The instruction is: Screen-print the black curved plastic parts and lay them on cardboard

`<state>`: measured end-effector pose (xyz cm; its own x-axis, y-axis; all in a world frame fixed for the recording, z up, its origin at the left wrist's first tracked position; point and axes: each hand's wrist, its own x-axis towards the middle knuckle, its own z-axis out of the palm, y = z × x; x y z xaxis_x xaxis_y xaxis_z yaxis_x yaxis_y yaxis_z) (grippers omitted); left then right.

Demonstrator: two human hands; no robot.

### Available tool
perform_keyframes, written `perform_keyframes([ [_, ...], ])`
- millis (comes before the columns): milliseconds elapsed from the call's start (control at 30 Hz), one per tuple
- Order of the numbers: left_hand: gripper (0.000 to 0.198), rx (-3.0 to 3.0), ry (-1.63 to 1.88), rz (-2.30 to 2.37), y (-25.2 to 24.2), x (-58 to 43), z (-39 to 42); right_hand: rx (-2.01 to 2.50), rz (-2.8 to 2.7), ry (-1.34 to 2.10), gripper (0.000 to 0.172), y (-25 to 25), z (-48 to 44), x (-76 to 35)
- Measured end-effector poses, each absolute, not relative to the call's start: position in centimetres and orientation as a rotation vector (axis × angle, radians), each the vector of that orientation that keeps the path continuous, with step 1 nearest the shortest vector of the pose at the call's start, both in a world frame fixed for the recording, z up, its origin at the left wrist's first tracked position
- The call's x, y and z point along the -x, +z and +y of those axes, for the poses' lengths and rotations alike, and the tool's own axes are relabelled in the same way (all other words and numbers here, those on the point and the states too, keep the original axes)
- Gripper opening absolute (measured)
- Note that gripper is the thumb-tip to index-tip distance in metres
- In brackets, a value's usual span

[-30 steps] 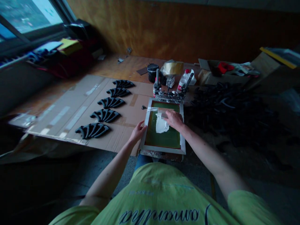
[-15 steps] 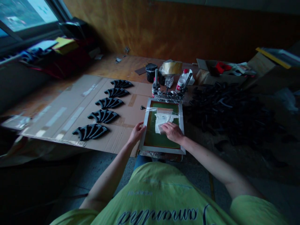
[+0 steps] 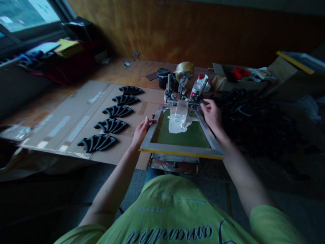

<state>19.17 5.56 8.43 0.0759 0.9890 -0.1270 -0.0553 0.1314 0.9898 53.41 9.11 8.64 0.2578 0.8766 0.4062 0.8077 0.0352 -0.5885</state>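
The left hand (image 3: 141, 133) grips the left rail of the tilted silk-screen frame (image 3: 177, 151) at 9 o'clock, while the right hand (image 3: 212, 115) curls near its right rail at 2 o'clock, grip unclear, with white ink (image 3: 179, 123) on the screen between them.

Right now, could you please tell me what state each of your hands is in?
Left hand: holding the screen-printing frame by its left side.
Right hand: curled at the frame's right side; grip unclear.
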Motion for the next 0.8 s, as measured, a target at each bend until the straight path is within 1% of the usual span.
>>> perform_keyframes([
  [100,0.059,-1.144,1.300,1.045,12.1,-20.8,8.4,1.941,-1.433,0.238,0.038,5.5,7.2,-55.4],
  [200,0.055,-1.150,1.350,0.947,14.7,-22.4,11.1,1.957,-1.720,0.366,0.035,1.9,4.4,-52.2],
  [267,0.052,-1.107,1.392,0.946,15.1,-23.1,11.5,1.949,-1.980,0.305,0.031,0.3,2.9,-49.1],
  [333,0.052,-1.026,1.389,1.003,14.0,-23.8,10.2,2.010,-2.118,0.249,0.025,-0.2,1.9,-46.4],
  [367,0.054,-0.978,1.294,1.045,12.9,-24.2,8.8,2.060,-2.120,0.258,0.022,-0.1,1.6,-45.3],
  [400,0.058,-0.927,1.143,1.082,11.6,-24.6,7.1,2.108,-2.084,0.281,0.021,0.0,1.3,-44.3],
  [467,0.067,-0.832,0.650,1.087,8.7,-25.6,3.4,2.136,-1.981,0.312,0.023,0.5,0.5,-42.5],
  [500,0.069,-0.789,0.525,1.055,7.3,-26.1,1.7,2.087,-1.963,0.306,0.024,0.7,0.1,-41.6],
  [567,0.067,-0.714,0.458,1.014,5.0,-26.7,-0.5,1.843,-2.051,0.288,0.022,1.0,-0.6,-40.7],
  [633,0.063,-0.720,0.530,1.101,3.4,-26.1,-0.5,1.588,-2.140,0.296,0.018,1.4,-0.7,-41.7],
  [667,0.060,-0.786,0.554,1.201,2.7,-25.2,0.3,1.561,-2.120,0.297,0.016,1.6,-0.4,-43.2],
  [733,0.059,-1.078,0.517,1.457,1.5,-22.1,2.7,1.791,-1.919,0.268,0.011,1.8,0.8,-48.3],
  [767,0.061,-1.278,0.440,1.577,0.9,-20.2,4.1,2.037,-1.742,0.223,0.009,1.8,1.5,-51.5],
  [800,0.063,-1.476,0.324,1.670,0.2,-18.1,5.3,2.294,-1.564,0.200,0.012,1.7,2.2,-54.7],
])
